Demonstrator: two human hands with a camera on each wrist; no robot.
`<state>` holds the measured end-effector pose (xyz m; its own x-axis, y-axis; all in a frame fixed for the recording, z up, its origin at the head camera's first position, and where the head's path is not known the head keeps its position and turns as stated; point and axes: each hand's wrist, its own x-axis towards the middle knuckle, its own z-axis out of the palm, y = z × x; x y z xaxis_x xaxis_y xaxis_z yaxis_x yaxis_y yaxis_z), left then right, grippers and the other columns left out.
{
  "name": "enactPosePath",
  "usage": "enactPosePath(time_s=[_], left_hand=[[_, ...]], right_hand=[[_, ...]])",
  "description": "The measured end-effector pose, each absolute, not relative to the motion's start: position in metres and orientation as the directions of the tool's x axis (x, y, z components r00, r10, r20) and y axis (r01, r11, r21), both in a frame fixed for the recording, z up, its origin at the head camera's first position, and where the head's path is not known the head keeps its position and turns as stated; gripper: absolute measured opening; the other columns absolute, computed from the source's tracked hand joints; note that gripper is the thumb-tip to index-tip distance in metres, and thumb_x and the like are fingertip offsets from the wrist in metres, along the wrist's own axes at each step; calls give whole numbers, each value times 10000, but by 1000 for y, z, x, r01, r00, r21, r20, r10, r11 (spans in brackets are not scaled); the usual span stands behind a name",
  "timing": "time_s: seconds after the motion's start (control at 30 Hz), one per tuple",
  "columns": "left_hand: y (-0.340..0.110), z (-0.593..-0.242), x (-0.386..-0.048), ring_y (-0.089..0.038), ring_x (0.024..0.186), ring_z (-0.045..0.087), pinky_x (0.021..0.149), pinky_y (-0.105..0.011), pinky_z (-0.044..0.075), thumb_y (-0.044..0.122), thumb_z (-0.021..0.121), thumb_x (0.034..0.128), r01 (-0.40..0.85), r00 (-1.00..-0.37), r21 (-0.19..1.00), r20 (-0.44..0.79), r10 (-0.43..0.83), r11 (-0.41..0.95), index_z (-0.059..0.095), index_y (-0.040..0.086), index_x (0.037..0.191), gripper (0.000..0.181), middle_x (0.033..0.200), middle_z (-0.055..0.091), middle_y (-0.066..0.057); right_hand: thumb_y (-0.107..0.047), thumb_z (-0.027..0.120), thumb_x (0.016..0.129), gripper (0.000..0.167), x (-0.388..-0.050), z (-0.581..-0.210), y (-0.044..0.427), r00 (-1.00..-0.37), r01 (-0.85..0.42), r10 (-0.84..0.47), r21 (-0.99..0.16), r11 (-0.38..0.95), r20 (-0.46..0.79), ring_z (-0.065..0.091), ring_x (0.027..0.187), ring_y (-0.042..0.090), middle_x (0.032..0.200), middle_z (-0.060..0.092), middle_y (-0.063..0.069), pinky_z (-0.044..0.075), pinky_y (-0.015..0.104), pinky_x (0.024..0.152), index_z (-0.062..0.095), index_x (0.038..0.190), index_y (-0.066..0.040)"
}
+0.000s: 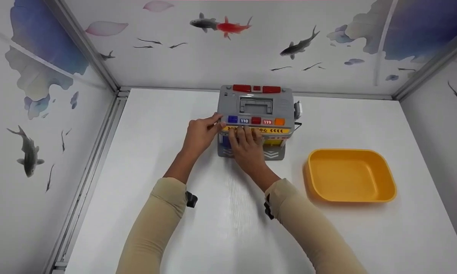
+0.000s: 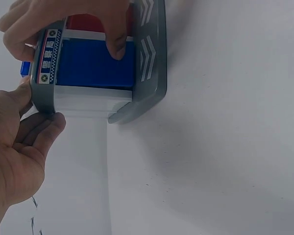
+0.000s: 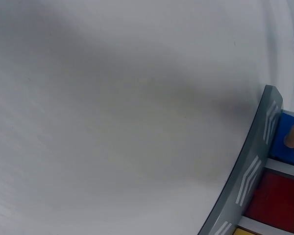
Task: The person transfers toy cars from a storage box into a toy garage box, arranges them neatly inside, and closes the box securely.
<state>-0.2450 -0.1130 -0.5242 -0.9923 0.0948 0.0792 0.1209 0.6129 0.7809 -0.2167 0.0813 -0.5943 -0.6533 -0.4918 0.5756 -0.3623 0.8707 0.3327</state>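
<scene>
A grey toy garage (image 1: pixel 283 111) with red roof lights, colored buttons and a carry handle stands at the back of the table. My left hand (image 1: pixel 201 134) grips its left roof corner, thumb above and fingers under the overhang in the left wrist view. The fingers of my right hand (image 1: pixel 247 149) bend over the front roof edge. Its thumb lies against the blue door (image 2: pixel 95 66), which looks closed. Beside that is a red door (image 3: pixel 274 200), partly covered by my right hand. A yellow door (image 1: pixel 273 142) shows farther right.
A yellow-orange tray (image 1: pixel 350 199) sits on the white table (image 1: pixel 228 243), right of the garage. Patterned walls (image 1: pixel 251 68) enclose the back and both sides, with the garage close to the back one. A small grey part (image 1: pixel 298 109) projects from the garage's right side.
</scene>
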Motion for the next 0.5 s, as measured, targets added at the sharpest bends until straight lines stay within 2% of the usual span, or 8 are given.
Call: enactPosePath(time_s=[0.17,0.37,0.5], left_hand=[[-113,-523,-245,-268,1347,732,1084,-425,637,436,693,1094,126,-992,780,81,99,613,705,192,1490,466,1514,665,-84],[-113,-524,-244,-254,1285,769,1045,-417,654,437,699,1085,141,-990,766,99,102,627,709,191,1484,469,1499,677,-86],[-113,-522,-244,-206,1083,797,957,-415,669,423,702,1081,158,-987,755,116,107,636,703,172,1485,476,1475,696,-93]], right_hand=[[-296,837,986,617,-218,-595,81,-663,-358,-488,331,873,568,411,1304,302,1390,502,111,307,481,1105,500,1474,-125],[-270,843,984,593,-220,-598,79,-642,-352,-476,320,879,601,423,1281,299,1365,507,114,323,476,1093,506,1448,-120],[-247,876,955,635,-223,-601,78,-632,-337,-472,330,882,615,424,1271,296,1370,485,112,341,472,1083,485,1440,-124]])
